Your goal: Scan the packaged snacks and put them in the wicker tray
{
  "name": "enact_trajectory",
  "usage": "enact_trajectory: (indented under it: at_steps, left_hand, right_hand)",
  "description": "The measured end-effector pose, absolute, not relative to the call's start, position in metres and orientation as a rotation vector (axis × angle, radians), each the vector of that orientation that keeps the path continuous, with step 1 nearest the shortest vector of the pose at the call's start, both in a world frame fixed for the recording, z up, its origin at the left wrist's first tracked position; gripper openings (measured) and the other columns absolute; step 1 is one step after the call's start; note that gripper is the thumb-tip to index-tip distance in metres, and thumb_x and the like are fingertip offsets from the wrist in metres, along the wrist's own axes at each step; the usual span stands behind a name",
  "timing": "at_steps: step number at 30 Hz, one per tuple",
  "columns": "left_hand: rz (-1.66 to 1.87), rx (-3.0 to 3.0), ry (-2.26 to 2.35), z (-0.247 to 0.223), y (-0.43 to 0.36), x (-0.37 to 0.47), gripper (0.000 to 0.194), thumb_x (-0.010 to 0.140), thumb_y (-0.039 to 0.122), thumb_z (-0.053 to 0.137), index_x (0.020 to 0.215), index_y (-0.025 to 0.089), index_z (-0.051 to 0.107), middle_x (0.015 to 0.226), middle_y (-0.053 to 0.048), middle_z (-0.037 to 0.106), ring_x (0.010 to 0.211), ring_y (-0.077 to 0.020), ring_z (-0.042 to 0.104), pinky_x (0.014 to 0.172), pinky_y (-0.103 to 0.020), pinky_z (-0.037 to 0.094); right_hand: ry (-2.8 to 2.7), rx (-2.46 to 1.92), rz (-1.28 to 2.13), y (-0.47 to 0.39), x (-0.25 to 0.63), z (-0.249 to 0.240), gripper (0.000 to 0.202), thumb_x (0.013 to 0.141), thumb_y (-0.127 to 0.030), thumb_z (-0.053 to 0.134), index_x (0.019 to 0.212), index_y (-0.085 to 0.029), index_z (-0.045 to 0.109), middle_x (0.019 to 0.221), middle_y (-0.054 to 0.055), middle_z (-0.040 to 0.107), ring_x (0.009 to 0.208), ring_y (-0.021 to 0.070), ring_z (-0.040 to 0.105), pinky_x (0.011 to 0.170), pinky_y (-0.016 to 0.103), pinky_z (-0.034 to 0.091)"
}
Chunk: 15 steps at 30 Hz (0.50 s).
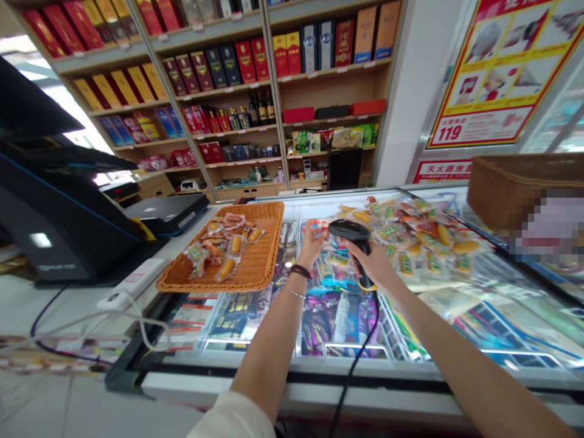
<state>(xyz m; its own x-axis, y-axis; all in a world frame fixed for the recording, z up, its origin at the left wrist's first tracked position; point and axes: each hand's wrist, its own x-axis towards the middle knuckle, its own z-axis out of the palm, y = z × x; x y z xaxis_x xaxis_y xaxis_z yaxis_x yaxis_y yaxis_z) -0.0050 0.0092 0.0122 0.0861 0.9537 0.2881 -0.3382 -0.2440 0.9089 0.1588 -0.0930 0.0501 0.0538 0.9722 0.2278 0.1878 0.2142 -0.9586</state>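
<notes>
Nearest us, a black cable [350, 372] runs to the barcode scanner [351, 231], positioned above the glass-topped freezer [292, 365]. Our right hand [375, 263] grasps its handle; our left hand [312, 242] (grip state: we cannot tell) is beside its head. The wicker basket [261, 267] lies left, wrapped snacks [431, 237] right; shelves [328, 85] stand beyond.

Stocked shelves [241, 88] behind, white pillar [408, 97], red-yellow poster [502, 73].

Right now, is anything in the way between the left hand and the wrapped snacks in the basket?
Only the raised side of the basket nearest the left hand stands before those wrapped snacks; I see nothing else in the way.
</notes>
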Motion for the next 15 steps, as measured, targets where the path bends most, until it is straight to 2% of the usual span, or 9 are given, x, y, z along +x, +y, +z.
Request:
enact_trajectory:
  at_steps: [7, 15]
  left_hand:
    - [1.497, 1.287, 0.726, 0.0089, 0.0119, -0.0066, 0.046, 0.077, 0.027, 0.081, 0.117, 0.024, 0.058, 0.096, -0.002, 0.067, 0.071, -0.0114, 0.065, 0.057, -0.02, 0.053]
    - [1.476, 1.259, 0.683, 0.0075, 0.0142, -0.0059, 0.057, 0.071, 0.037, 0.087, 0.118, 0.024, 0.058, 0.089, -0.002, 0.068, 0.071, -0.0142, 0.065, 0.066, -0.028, 0.058]
  right_hand:
    - [-1.405, -1.255, 0.877, -0.0947, 0.1574, 0.0528, 0.052, 0.08, -0.07, 0.069, 0.057, -0.025, 0.054, 0.039, 0.0, 0.053, 0.032, 0.0143, 0.047, 0.039, 0.029, 0.037]
    - [-1.406, -1.28, 0.862, -0.0983, 0.1545, 0.0584, 0.051, 0.077, -0.072, 0.068, 0.058, -0.027, 0.052, 0.04, -0.001, 0.053, 0.032, 0.0153, 0.047, 0.039, 0.03, 0.037]
